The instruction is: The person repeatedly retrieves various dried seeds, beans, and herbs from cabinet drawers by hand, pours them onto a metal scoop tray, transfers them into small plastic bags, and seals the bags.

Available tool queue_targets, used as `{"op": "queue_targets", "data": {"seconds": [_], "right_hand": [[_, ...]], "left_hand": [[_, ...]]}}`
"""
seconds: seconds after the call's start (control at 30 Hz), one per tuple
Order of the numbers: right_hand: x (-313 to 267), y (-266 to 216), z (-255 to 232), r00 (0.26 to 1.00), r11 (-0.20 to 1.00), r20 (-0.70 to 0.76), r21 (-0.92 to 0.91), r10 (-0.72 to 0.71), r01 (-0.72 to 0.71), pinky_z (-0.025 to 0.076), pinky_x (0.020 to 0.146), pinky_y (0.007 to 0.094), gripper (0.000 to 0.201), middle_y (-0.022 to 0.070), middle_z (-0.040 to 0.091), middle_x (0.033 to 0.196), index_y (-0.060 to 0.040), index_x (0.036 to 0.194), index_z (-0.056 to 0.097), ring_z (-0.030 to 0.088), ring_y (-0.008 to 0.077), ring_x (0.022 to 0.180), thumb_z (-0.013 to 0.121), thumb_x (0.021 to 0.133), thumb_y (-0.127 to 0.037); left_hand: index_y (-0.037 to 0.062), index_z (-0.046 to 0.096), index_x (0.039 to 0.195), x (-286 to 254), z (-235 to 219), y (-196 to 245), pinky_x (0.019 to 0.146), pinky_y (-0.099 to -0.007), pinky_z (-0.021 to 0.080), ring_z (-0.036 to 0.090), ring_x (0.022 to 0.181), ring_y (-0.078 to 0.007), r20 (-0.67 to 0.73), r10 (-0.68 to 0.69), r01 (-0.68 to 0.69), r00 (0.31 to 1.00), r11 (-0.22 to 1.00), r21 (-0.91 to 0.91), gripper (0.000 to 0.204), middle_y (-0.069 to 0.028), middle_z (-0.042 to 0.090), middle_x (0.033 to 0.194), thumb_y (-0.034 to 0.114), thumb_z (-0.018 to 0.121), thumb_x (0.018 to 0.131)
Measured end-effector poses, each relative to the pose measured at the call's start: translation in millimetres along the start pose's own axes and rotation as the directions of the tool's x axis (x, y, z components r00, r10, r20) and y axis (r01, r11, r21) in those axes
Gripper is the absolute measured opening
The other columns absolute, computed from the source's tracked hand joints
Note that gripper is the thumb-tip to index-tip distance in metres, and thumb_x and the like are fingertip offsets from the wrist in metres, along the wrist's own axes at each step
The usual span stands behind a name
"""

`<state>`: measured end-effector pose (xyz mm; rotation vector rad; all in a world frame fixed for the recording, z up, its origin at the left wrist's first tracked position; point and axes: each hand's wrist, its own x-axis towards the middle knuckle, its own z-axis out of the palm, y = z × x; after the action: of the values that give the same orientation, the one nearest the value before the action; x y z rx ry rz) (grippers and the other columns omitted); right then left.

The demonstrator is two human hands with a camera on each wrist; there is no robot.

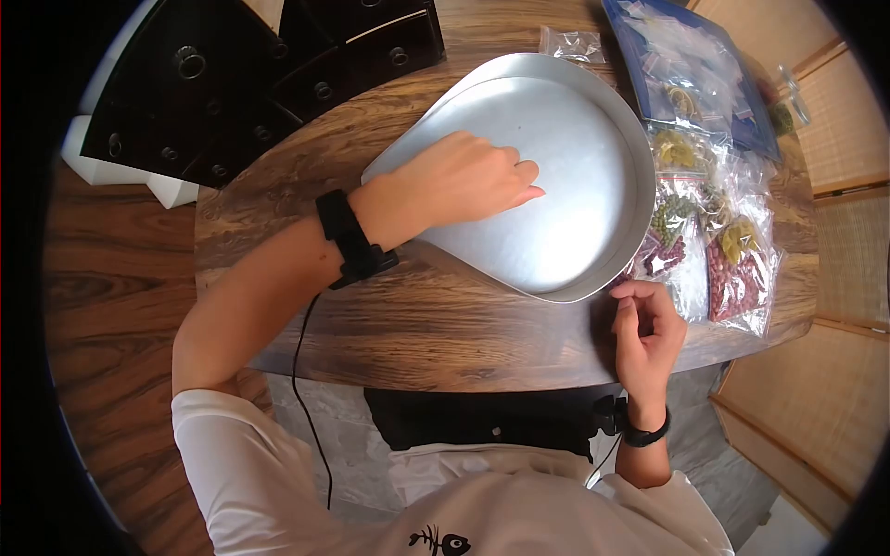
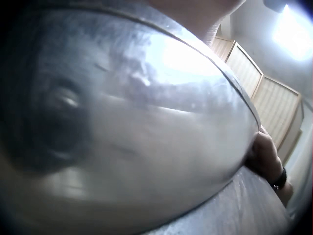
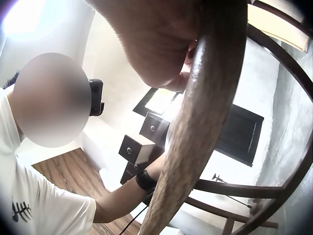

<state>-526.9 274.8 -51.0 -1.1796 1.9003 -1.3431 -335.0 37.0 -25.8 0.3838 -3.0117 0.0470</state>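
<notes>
A large silver metal pan (image 1: 575,185), rounded at one end and tapering at the other, lies on the wooden table (image 1: 445,352). My left hand (image 1: 468,181) is over the pan's tapered half, back of the hand up, fingers bent downward and their tips hidden. In the left wrist view the shiny pan (image 2: 137,132) fills most of the picture. My right hand (image 1: 649,329) rests at the table's near edge, loosely curled with nothing in it, fingertips near the pan's rim. Bags of dried goods (image 1: 737,269) lie just beyond it.
A blue tray (image 1: 765,130) of small clear bags stands at the back right, a glass jar (image 1: 793,97) beside it. Black drawers (image 1: 232,102) occupy the back left. One small clear bag (image 1: 573,44) lies behind the pan. A cable (image 1: 298,371) hangs from the left wrist.
</notes>
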Motion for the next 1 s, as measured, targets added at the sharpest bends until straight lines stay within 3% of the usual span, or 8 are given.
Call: {"op": "queue_targets", "data": {"seconds": [0.07,0.4,0.47,0.6,0.67,0.77,0.9,1.0], "right_hand": [[0.2,-0.7,0.5,1.0,1.0,0.0,0.002,-0.003,0.003,0.029,0.051,0.0199,0.008,-0.0053,0.052,0.062,-0.0019,0.095,0.068,0.04,0.0004,0.055,0.061,0.092,0.0],[0.6,1.2,0.9,0.999,0.999,-0.015,-0.01,-0.031,0.031,0.029,0.051,0.0202,0.009,-0.0045,0.054,0.062,-0.0022,0.095,0.069,0.039,0.0003,0.054,0.061,0.091,0.0],[0.4,1.1,0.7,1.0,1.0,-0.013,-0.008,-0.028,0.028,0.029,0.051,0.0202,0.009,-0.0045,0.054,0.062,-0.0022,0.095,0.069,0.039,0.0003,0.054,0.061,0.091,0.0],[0.5,1.4,-0.3,1.0,1.0,-0.003,0.003,-0.023,0.023,0.029,0.05,0.0202,0.009,-0.0046,0.054,0.062,-0.0022,0.095,0.069,0.039,0.0002,0.054,0.061,0.092,0.0],[0.7,1.5,0.0,1.0,1.0,-0.007,0.007,-0.025,0.025,0.029,0.05,0.0202,0.009,-0.0046,0.054,0.062,-0.0022,0.095,0.068,0.039,0.0002,0.054,0.061,0.092,0.0],[1.3,2.9,0.3,1.0,1.0,-0.012,0.015,-0.027,0.027,0.029,0.05,0.0201,0.009,-0.0047,0.054,0.062,-0.002,0.096,0.068,0.04,0.0,0.054,0.06,0.092,0.001],[1.3,0.0,0.3,1.0,1.0,-0.015,0.008,-0.021,0.021,0.029,0.051,0.0196,0.009,-0.0054,0.054,0.063,-0.002,0.096,0.068,0.04,-0.0004,0.055,0.061,0.093,0.0],[0.8,-1.7,-0.9,1.0,0.999,-0.003,0.051,-0.001,0.002,0.03,0.051,0.0193,0.008,-0.0058,0.054,0.063,-0.0026,0.097,0.069,0.041,-0.0005,0.056,0.061,0.094,-0.001]], "left_hand": [[0.0066,0.062,0.087,-2.8,2.5,1.2,0.05,-0.0393,0.051,0.063,0.054,-0.0293,-0.096,0.001,-0.005,0.995,0.999,-0.044,0.035,-0.0104,0.061,0.067,0.038,0.059,0.101],[0.0063,0.055,0.098,-11.4,-14.0,7.7,0.053,-0.0401,0.051,0.062,0.061,-0.028,-0.051,-0.129,0.117,0.99,0.973,-0.199,0.028,-0.0096,0.055,0.096,0.032,0.065,0.098],[0.0051,0.055,0.102,-11.7,-31.4,6.9,0.061,-0.0399,0.054,0.067,0.068,-0.0246,0.242,-0.239,0.322,0.94,0.854,-0.409,0.025,-0.0075,0.055,0.1,0.028,0.064,0.099],[0.0044,0.058,0.113,-21.2,-35.2,0.5,0.069,-0.038,0.054,0.069,0.08,-0.0208,0.186,-0.222,0.282,0.957,0.86,-0.424,0.027,-0.0071,0.056,0.106,0.025,0.065,0.098],[0.0055,0.059,0.125,-26.6,-43.3,4.3,0.08,-0.0364,0.054,0.067,0.092,-0.023,0.138,-0.288,0.319,0.948,0.839,-0.441,0.034,-0.0099,0.058,0.116,0.023,0.067,0.097],[0.006,0.061,0.129,-37.0,-47.1,4.3,0.09,-0.0362,0.051,0.063,0.104,-0.0259,0.118,-0.326,0.332,0.938,0.748,-0.574,0.037,-0.0126,0.058,0.123,0.021,0.067,0.095],[0.0053,0.063,0.127,-52.0,-66.4,15.1,0.098,-0.0364,0.048,0.061,0.111,-0.0279,0.106,-0.376,0.36,0.921,0.712,-0.603,0.036,-0.0132,0.058,0.125,0.018,0.068,0.094],[0.0068,0.062,0.129,-78.0,-69.1,53.7,0.1,-0.0396,0.046,0.058,0.116,-0.0337,0.043,-0.512,0.462,0.858,0.733,-0.499,0.04,-0.0151,0.057,0.129,0.015,0.071,0.091]]}}
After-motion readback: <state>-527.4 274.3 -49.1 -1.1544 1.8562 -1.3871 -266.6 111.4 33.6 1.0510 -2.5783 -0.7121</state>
